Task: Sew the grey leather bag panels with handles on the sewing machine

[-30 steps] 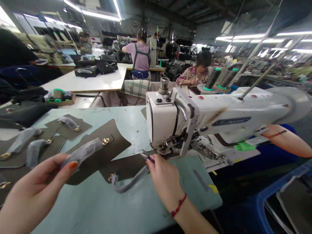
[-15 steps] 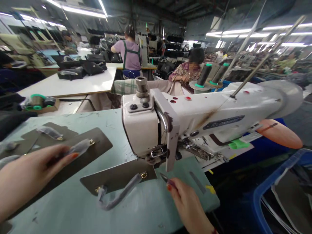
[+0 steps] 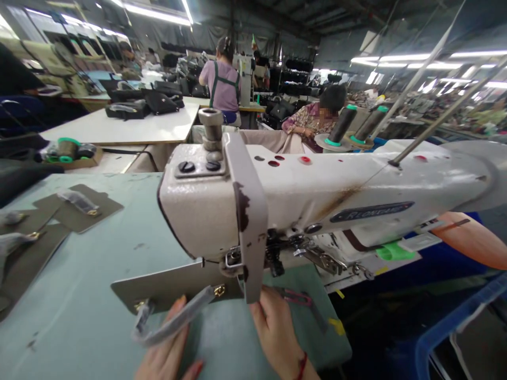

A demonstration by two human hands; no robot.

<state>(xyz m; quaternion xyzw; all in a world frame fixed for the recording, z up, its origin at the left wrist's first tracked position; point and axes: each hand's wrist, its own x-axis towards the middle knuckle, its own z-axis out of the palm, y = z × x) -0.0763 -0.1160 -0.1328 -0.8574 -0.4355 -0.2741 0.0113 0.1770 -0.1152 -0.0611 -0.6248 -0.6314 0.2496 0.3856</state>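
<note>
Your left hand (image 3: 163, 354) sits open under the wrapped handle (image 3: 194, 312), can't tell if your right hand (image 3: 276, 331) grips anything tbh.

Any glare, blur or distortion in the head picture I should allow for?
Head view: ceiling tubes burn out white; glare on the far white table; the sewing machine's right end looks smeared; the blue bin seems stretched toward the corner; the grey-brown panel reads clearly.

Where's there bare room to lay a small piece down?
The green table is bare between the loose panels at left and the sewing machine, and nearer, left of the left hand. It is crowded beneath the machine's near end, around the strapped panel, right hand and pink-handled tool.
</note>
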